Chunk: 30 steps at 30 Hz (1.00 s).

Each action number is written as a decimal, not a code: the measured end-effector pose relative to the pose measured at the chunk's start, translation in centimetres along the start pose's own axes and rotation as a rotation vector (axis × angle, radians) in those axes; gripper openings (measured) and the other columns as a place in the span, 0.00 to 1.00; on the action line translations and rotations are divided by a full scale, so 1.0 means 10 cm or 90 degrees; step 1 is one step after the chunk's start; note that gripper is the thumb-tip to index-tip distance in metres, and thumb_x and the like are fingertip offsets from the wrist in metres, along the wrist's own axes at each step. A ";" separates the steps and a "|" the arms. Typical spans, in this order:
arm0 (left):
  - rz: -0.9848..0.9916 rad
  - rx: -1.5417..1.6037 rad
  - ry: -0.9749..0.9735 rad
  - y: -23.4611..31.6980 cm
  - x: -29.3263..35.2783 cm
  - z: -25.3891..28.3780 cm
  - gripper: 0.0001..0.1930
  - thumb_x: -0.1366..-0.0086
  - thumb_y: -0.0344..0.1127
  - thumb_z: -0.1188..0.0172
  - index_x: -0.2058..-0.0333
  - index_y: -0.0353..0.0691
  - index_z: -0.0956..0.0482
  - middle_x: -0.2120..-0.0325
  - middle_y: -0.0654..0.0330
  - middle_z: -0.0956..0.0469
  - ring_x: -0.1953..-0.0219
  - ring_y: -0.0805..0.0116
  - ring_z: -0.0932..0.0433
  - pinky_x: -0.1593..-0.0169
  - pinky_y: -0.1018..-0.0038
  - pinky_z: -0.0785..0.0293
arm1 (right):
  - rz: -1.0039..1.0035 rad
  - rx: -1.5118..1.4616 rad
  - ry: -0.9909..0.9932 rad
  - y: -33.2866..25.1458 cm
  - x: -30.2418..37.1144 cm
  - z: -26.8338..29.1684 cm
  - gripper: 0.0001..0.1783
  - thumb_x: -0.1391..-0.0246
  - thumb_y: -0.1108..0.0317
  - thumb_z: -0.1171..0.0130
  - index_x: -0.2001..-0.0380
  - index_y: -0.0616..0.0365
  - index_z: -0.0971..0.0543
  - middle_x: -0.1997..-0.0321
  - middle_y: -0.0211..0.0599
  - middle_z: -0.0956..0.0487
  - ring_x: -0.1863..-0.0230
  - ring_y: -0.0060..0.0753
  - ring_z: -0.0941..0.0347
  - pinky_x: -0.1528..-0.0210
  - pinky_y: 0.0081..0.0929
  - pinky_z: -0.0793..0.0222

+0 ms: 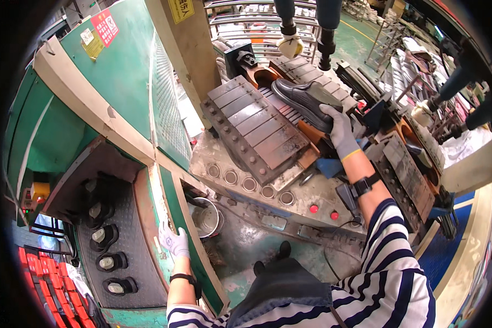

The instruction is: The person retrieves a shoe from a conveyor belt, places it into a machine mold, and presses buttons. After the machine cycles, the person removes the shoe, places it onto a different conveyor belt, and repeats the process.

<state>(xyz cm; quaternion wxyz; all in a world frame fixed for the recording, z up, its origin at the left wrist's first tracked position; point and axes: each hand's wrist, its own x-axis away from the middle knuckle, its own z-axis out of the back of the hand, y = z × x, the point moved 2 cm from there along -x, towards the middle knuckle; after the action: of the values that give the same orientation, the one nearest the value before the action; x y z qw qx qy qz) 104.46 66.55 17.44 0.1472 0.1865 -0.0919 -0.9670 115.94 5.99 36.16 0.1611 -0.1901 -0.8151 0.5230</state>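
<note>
Striped sleeves (391, 240) and a dark apron (281, 292) are seen nearest the camera, with the forearms stretched out ahead of them. Most of the risk seems to lie at the right hand (341, 130): a dark shoe (303, 102) is gripped there by its nearer end only, so it could be tipped or dropped if the gloved hold were loosened. Its far end could also be scuffed against the slatted metal block (257, 128) if the wrist were swung leftward. Should the block and the second slatted block (311, 74) be driven together, gloved fingers could be pinched, since the grip is held so close to them. Red buttons (314, 209) are set on the console (240, 183) below the right forearm and might be bumped if that arm were lowered.

The shoe is held just beyond the right hand, above the gap between the two blocks; whether metal is touched by its sole cannot quite be told from this angle. It is kept well apart from the left hand (174, 241), which is empty, its fingers extended along the edge of the green cabinet (175, 218), near the row of footwear (112, 261) inside.
</note>
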 end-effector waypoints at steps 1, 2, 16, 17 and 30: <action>-0.016 0.016 0.000 0.03 -0.01 -0.01 0.35 0.51 0.39 0.36 0.41 0.41 0.32 0.42 0.51 0.31 0.37 0.53 0.37 0.34 0.58 0.45 | 0.000 0.000 -0.001 0.06 -0.20 0.02 0.23 0.56 0.68 0.30 0.55 0.60 0.22 0.62 0.36 0.19 0.65 0.29 0.22 0.61 0.24 0.24; -0.033 0.033 0.000 0.07 -0.02 -0.03 0.35 0.51 0.38 0.36 0.41 0.41 0.33 0.42 0.51 0.32 0.37 0.53 0.37 0.33 0.58 0.46 | -0.020 0.047 -0.001 0.13 -0.38 0.05 0.24 0.56 0.67 0.30 0.54 0.61 0.23 0.63 0.36 0.19 0.66 0.28 0.22 0.63 0.24 0.24; -0.006 -0.003 -0.017 0.07 -0.03 0.01 0.34 0.51 0.36 0.36 0.42 0.43 0.32 0.42 0.54 0.32 0.36 0.56 0.37 0.31 0.54 0.53 | 0.042 0.714 -0.115 0.68 -1.12 -0.16 0.43 0.69 0.71 0.28 0.42 0.57 0.29 0.49 0.43 0.21 0.45 0.42 0.27 0.43 0.32 0.34; 0.002 0.014 -0.016 0.02 -0.02 0.03 0.34 0.51 0.37 0.36 0.42 0.44 0.32 0.42 0.55 0.32 0.36 0.57 0.37 0.31 0.54 0.54 | -0.003 0.791 -0.109 0.68 -1.13 -0.22 0.43 0.70 0.71 0.28 0.42 0.58 0.29 0.50 0.46 0.21 0.45 0.45 0.27 0.43 0.33 0.34; -0.013 -0.035 -0.043 0.06 -0.04 0.14 0.36 0.51 0.37 0.35 0.41 0.41 0.33 0.40 0.54 0.33 0.36 0.56 0.38 0.31 0.58 0.51 | 0.066 0.787 -0.095 0.85 -1.36 -0.33 0.41 0.72 0.71 0.28 0.46 0.55 0.26 0.52 0.45 0.20 0.48 0.47 0.25 0.47 0.34 0.30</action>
<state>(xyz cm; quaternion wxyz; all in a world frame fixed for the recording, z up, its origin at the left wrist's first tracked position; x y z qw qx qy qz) 104.41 66.33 18.96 0.1394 0.1508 -0.0680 -0.9763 130.60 5.35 28.85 0.1583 -0.0636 -0.3609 0.9169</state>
